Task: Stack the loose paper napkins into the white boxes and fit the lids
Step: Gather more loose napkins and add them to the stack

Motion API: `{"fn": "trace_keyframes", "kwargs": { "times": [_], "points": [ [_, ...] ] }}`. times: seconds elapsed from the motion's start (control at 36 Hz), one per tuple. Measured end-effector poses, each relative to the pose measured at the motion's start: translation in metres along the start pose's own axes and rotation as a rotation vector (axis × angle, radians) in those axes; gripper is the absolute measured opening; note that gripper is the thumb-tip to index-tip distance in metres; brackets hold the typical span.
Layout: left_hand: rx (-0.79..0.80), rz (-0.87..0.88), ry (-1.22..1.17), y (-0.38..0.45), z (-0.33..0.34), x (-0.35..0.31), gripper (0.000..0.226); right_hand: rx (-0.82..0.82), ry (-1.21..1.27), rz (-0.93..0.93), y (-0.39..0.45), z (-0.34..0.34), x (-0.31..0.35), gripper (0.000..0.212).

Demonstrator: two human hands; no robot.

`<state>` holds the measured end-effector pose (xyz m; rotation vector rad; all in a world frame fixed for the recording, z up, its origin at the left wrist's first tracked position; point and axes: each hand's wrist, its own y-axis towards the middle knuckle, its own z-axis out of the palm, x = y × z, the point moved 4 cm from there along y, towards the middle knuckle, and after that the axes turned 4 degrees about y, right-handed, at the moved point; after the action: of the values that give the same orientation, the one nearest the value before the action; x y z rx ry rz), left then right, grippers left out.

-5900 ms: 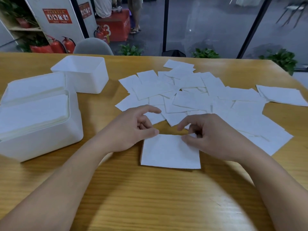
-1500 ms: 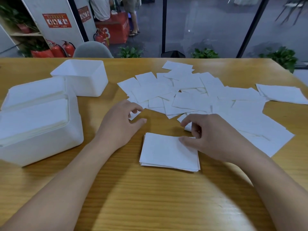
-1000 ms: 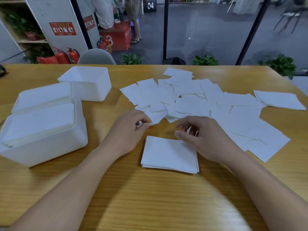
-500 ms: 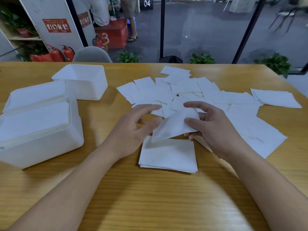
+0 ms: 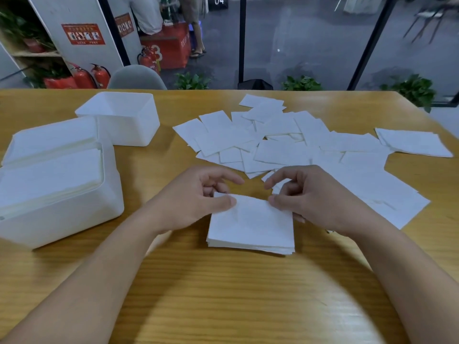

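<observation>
A small stack of white napkins (image 5: 250, 232) lies on the table in front of me. My left hand (image 5: 196, 194) pinches the far left corner of the top napkin, and my right hand (image 5: 313, 194) pinches its far right corner. Several loose napkins (image 5: 285, 142) lie spread over the table beyond my hands. A large white box (image 5: 62, 214) filled with napkins stands at the left. Its lid (image 5: 52, 137) lies behind it. A smaller empty white box (image 5: 121, 120) stands further back.
The wooden table (image 5: 223, 294) runs to a far edge with a grey chair (image 5: 136, 78) behind it. Another group of napkins (image 5: 412, 142) lies at the far right. Beyond the glass are fire extinguishers and people.
Both hands picked a loose napkin from the spread, carried it back and lowered it onto the stack, which has grown since the earliest frame.
</observation>
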<state>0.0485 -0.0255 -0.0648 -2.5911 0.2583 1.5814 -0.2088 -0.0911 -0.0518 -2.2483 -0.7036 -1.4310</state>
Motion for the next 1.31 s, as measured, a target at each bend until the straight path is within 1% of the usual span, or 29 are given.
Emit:
{"fn": "trace_keyframes", "kwargs": {
  "times": [0.08, 0.19, 0.25, 0.31, 0.36, 0.39, 0.53, 0.61, 0.69, 0.78, 0.83, 0.97, 1.14, 1.19, 1.25, 1.31],
  "points": [
    [-0.010, 0.001, 0.123, 0.001, 0.000, 0.005, 0.031, -0.039, -0.135, -0.048, 0.003, 0.002, -0.005, 0.014],
    [-0.033, -0.012, 0.206, 0.000, 0.001, 0.009, 0.031, -0.086, -0.288, -0.108, 0.005, 0.002, -0.008, 0.016],
    [-0.054, -0.019, 0.272, 0.000, -0.001, 0.010, 0.033, -0.148, -0.302, -0.133, 0.007, 0.002, -0.009, 0.016],
    [-0.066, -0.018, 0.335, 0.000, -0.001, 0.010, 0.034, -0.250, -0.329, -0.167, 0.011, 0.000, -0.009, 0.013],
    [-0.069, -0.022, 0.351, 0.000, 0.000, 0.009, 0.037, -0.336, -0.384, -0.201, 0.017, 0.000, -0.005, 0.008],
    [-0.069, -0.024, 0.353, 0.000, 0.000, 0.009, 0.037, -0.353, -0.417, -0.213, 0.022, 0.002, -0.002, 0.008],
    [-0.036, -0.038, 0.332, 0.001, 0.003, 0.007, 0.029, -0.344, -0.591, -0.229, 0.050, 0.011, 0.003, 0.022],
    [-0.035, -0.038, 0.313, 0.001, 0.002, 0.006, 0.029, -0.336, -0.701, -0.235, 0.062, 0.012, 0.004, 0.023],
    [-0.038, -0.036, 0.304, 0.001, 0.000, 0.007, 0.029, -0.313, -0.784, -0.245, 0.067, 0.012, 0.005, 0.019],
    [-0.033, -0.033, 0.315, 0.001, 0.000, 0.009, 0.028, -0.318, -0.849, -0.266, 0.067, 0.012, 0.004, 0.022],
    [-0.029, -0.029, 0.329, 0.002, 0.000, 0.009, 0.027, -0.331, -0.855, -0.270, 0.067, 0.011, 0.003, 0.023],
    [-0.036, -0.026, 0.289, 0.003, 0.000, 0.012, 0.025, -0.353, -0.737, -0.298, 0.066, 0.010, 0.000, 0.016],
    [-0.212, -0.004, 0.134, 0.008, -0.001, 0.011, 0.025, -0.379, -0.598, -0.324, 0.052, 0.009, 0.010, 0.011],
    [-0.240, -0.021, 0.029, 0.011, 0.000, 0.010, 0.030, -0.349, -0.554, -0.384, 0.038, 0.015, 0.019, 0.010],
    [-0.254, -0.030, -0.076, 0.012, 0.002, 0.010, 0.037, -0.272, -0.504, -0.426, 0.024, 0.025, 0.028, 0.010],
    [-0.276, -0.036, -0.124, 0.011, 0.002, 0.010, 0.041, -0.184, -0.477, -0.451, 0.011, 0.036, 0.031, 0.009]
  ]
}}
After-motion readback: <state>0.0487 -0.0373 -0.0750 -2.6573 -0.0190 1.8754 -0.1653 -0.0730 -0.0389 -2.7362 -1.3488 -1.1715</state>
